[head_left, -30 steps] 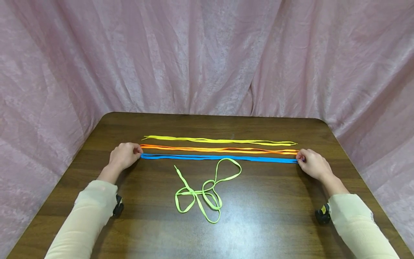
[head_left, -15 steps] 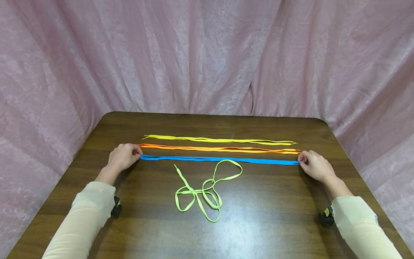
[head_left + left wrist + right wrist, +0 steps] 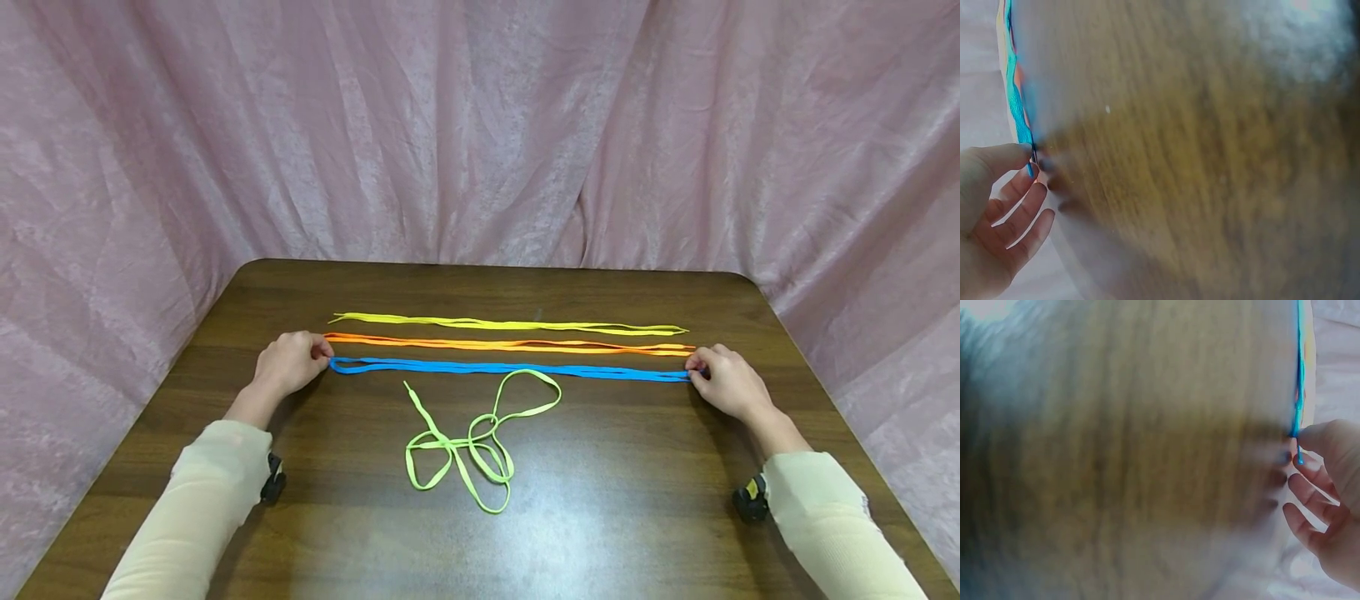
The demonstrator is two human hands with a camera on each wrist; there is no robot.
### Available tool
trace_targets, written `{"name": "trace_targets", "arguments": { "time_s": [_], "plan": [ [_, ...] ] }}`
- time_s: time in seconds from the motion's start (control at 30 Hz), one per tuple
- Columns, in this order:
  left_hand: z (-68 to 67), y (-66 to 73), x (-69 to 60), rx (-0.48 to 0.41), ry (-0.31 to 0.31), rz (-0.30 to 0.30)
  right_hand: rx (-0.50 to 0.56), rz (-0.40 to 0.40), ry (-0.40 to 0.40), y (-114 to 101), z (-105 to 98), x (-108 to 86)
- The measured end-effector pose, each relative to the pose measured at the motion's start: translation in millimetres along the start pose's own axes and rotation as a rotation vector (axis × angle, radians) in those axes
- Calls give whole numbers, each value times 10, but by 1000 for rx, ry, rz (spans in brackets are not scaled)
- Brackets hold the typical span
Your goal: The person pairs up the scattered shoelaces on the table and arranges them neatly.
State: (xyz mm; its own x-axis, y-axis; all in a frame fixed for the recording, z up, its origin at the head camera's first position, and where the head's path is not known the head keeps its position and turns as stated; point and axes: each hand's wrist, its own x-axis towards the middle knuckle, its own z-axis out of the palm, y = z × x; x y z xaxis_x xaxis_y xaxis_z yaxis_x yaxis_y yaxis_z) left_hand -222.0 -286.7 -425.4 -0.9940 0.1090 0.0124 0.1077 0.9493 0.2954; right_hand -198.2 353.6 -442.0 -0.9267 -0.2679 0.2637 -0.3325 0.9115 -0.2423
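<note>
A blue shoelace (image 3: 480,367), folded into several strands, stretches across the table between my two hands. My left hand (image 3: 288,364) pinches its left end between thumb and index finger; in the left wrist view a short tip of the blue lace (image 3: 1020,119) pokes out past the thumb. At the other end my right hand (image 3: 729,381) pinches the lace the same way, and a thin blue end hangs below the thumb in the right wrist view. Just beyond lies an orange shoelace (image 3: 510,344), also folded lengthwise, its ends close to both hands.
Farthest back, a folded yellow shoelace (image 3: 510,325) lies roughly parallel to the others. A yellow-green shoelace (image 3: 457,446) lies in loose loops nearer me, its upper loop reaching the blue lace. Pink curtains (image 3: 480,133) stand behind the brown table (image 3: 630,500).
My right hand shifted slightly right and nearer, then back left. The blue lace straightened, then slackened a little, with a wider loop near my left hand. The other laces stay nearly still.
</note>
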Motion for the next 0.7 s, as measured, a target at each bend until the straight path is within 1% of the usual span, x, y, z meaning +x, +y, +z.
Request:
{"name": "trace_targets", "arguments": {
  "time_s": [0.17, 0.27, 0.4, 0.53, 0.6, 0.7],
  "plan": [
    [11, 29, -41, 5, -2, 9, 21, 6, -64, -30, -44, -19],
    [14, 67, -66, 5, 11, 29, 11, -2, -70, -53, -64, -35],
    [10, 167, -95, -8, 31, 79, -10, -12, -23, -97, -70, -45],
    [14, 300, -112, -20, 30, 133, -11, -29, 31, -214, -67, -11],
    [19, 369, -118, -17, 29, 159, -12, -57, 55, -299, -56, 23],
    [21, 474, -130, -5, 29, 201, -12, -115, 69, -430, -33, 73]
  ]
}}
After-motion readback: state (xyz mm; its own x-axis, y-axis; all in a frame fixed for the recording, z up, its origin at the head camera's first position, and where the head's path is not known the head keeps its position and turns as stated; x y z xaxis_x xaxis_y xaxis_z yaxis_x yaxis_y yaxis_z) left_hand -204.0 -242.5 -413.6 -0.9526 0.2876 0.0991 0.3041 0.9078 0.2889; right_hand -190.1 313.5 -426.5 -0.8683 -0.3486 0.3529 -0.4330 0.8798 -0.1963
